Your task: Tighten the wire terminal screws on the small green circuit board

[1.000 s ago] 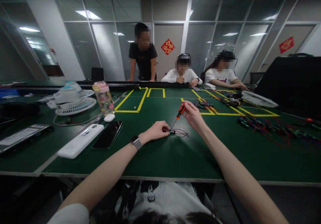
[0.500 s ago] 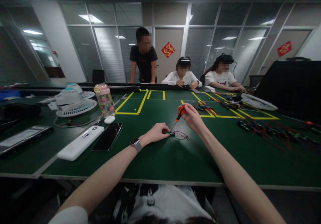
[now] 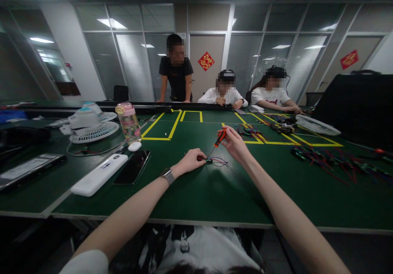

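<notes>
While the left hand (image 3: 193, 160) pinches a small circuit board (image 3: 209, 161) by its left side, closed firmly on it, the right hand (image 3: 234, 142) grips an orange-and-black screwdriver (image 3: 220, 138) by its handle, tip slanting down toward the board on the bench (image 3: 196, 200). The board should prove light, stiff and fragile, best held by its edges; the thin wires (image 3: 221, 160) trailing right look limp, easily strained.

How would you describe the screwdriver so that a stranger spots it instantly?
Over the green table, find the camera wearer's right hand. It holds the screwdriver, which slants down toward a small wired board at the left hand. Its orange-and-black handle sets it apart from that board.
</notes>
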Available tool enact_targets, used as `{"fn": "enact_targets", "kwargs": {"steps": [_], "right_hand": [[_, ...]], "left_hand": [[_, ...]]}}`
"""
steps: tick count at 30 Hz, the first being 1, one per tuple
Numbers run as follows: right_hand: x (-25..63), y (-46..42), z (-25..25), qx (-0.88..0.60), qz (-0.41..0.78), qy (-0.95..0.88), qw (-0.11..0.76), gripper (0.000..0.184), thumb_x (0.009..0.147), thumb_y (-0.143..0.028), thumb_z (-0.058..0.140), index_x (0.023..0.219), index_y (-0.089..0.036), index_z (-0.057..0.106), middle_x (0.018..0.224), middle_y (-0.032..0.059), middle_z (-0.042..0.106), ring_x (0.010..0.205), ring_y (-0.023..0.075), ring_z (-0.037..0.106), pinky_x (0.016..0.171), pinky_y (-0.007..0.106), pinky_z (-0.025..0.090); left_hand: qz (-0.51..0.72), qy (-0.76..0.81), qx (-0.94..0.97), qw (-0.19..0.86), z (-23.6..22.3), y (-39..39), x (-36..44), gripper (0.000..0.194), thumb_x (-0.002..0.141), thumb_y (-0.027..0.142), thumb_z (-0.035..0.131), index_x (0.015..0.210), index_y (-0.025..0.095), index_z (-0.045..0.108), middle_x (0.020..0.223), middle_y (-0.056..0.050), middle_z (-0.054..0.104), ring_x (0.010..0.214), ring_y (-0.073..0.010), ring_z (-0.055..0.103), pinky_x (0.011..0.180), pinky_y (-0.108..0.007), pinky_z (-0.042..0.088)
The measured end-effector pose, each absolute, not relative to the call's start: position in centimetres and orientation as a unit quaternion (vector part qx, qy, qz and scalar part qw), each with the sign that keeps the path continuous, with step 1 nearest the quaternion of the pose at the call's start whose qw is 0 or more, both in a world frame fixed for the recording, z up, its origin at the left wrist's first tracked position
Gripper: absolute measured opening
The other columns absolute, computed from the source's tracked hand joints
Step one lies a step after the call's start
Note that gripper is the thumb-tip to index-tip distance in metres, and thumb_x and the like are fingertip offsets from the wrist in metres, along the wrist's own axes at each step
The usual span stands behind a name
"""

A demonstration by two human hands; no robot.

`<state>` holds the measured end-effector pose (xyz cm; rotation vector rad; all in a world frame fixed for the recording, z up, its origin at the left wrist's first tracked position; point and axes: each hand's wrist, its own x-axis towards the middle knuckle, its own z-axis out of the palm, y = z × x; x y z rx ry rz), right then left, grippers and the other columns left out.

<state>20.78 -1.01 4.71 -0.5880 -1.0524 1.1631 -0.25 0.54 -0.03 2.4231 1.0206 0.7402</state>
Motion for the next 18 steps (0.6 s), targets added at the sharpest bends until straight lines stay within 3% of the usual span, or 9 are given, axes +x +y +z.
{"fn": "enact_targets", "kwargs": {"steps": [4,10,18], "right_hand": [[20.7,-1.04,4.71,-0.26,0.517,-0.463,0.671,0.032,0.063,-0.04,0.086,0.089,-0.028,0.073,0.083,-0.0018,0.071,0.082,0.0154,0.063,0.077,0.03,0.05],[20.44,-1.49,4.99,-0.249,0.518,-0.485,0.659,0.039,0.065,-0.045,0.084,0.1,-0.031,0.072,0.09,0.0002,0.073,0.09,0.0188,0.065,0.082,0.034,0.051],[20.25,-1.27,4.72,-0.257,0.482,-0.496,0.675,0.03,0.068,-0.048,0.081,0.089,-0.029,0.073,0.087,0.0005,0.071,0.085,0.0168,0.063,0.078,0.031,0.05]], "left_hand": [[0.264,0.372,0.864,0.211,-0.22,0.82,-0.4,0.015,0.084,0.025,0.068,0.094,0.017,0.075,0.095,-0.005,0.066,0.084,-0.0167,0.063,0.076,-0.026,0.049],[0.264,0.376,0.86,0.223,-0.05,0.64,-0.42,0.017,0.084,0.028,0.07,0.095,0.017,0.076,0.096,-0.005,0.065,0.084,-0.0169,0.063,0.078,-0.027,0.049],[0.254,0.384,0.858,0.227,0.19,0.5,-0.38,0.019,0.084,0.027,0.071,0.097,0.015,0.076,0.094,-0.005,0.065,0.082,-0.0174,0.062,0.074,-0.028,0.048]]}}
